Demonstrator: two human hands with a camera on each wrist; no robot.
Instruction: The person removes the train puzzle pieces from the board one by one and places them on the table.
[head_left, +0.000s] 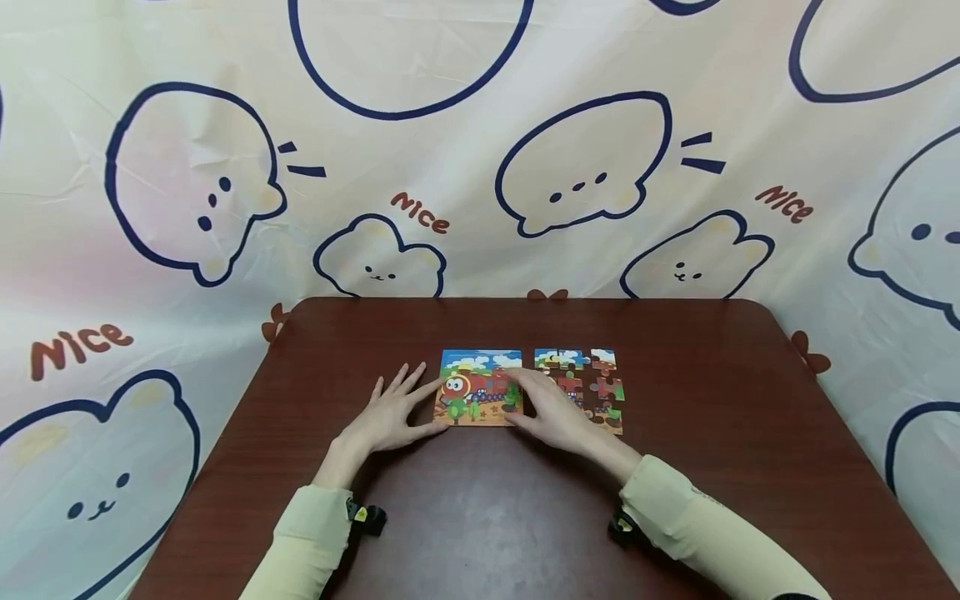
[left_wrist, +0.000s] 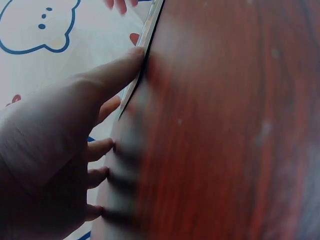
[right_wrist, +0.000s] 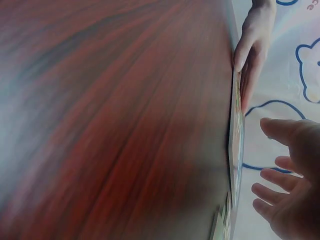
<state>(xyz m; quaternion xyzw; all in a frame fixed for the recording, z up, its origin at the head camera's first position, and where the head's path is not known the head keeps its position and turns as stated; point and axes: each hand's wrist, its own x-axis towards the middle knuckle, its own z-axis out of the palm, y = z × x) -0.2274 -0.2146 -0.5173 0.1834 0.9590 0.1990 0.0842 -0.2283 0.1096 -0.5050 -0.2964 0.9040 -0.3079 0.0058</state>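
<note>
A flat puzzle picture (head_left: 477, 410) with a red train character, blue sky and clouds lies on the table between the two hands. At its left edge, my left hand (head_left: 385, 421) touches it with thumb and index finger, the other fingers spread on the tabletop. In the left wrist view the thumb (left_wrist: 120, 67) rests against the edge. My right hand (head_left: 558, 412) hovers over the right edge; the right wrist view shows its extended fingers (right_wrist: 275, 179) apart from the picture. Loose jigsaw pieces (head_left: 609, 389) lie right of the picture, partly hidden by the right hand.
The dark brown wooden table (head_left: 495, 517) has rounded far corners. Behind and around it hangs a pale cloth (head_left: 465, 150) printed with cartoon bears and the word Nice. A black wrist strap device (head_left: 367, 518) sits at the left cuff, another (head_left: 621, 528) at the right.
</note>
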